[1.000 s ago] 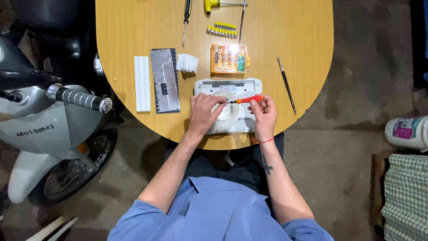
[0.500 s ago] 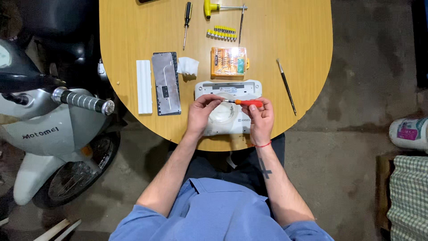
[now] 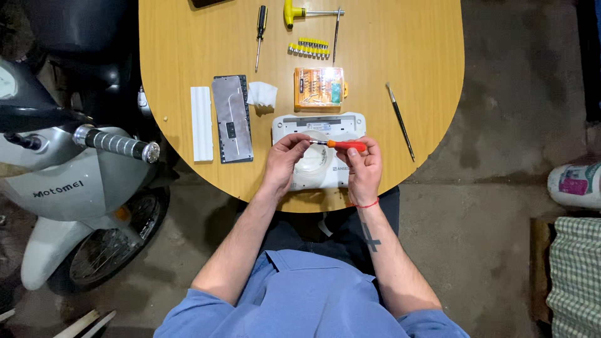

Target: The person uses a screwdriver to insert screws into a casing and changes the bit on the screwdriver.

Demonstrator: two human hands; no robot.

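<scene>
Scooter: grey-white scooter (image 3: 69, 188) parked off the table's left edge, black handlebar end pointing at it.
Table: round-ended wooden table (image 3: 400, 56), all parts lie on it.
Left parts: long white plastic strip (image 3: 201, 123), beside it a dark grey rectangular panel with keys along one edge (image 3: 231, 119), then a crumpled white cloth (image 3: 262, 94).
Far tools: black-handled screwdriver (image 3: 260, 31), yellow T-handle driver (image 3: 307, 12), row of yellow-tipped bits (image 3: 310, 47).
Left hand: left hand (image 3: 283, 159) over the casing, fingertips pinched shut at the metal tip of the small screwdriver, wrist low, forearm running back toward the body.
Casing: white plastic device casing (image 3: 319, 134) at the near table edge, flat, directly under both hands; looks light, stiff, likely scratch-prone and slidey on wood, best held at its edges.
Screwdriver: small orange-handled precision screwdriver (image 3: 341, 145) held level above the casing, tip pointing left; thin, light, smooth handle, best taken by the orange handle.
Right hand: right hand (image 3: 363, 172) grip closed around the orange handle, thumb on top, red string at the wrist.
Bit box: orange clear-lidded bit case (image 3: 319, 87) just behind the casing.
Right side: thin dark brush-like tool (image 3: 400, 122) lying apart, well right of the hands.
</scene>
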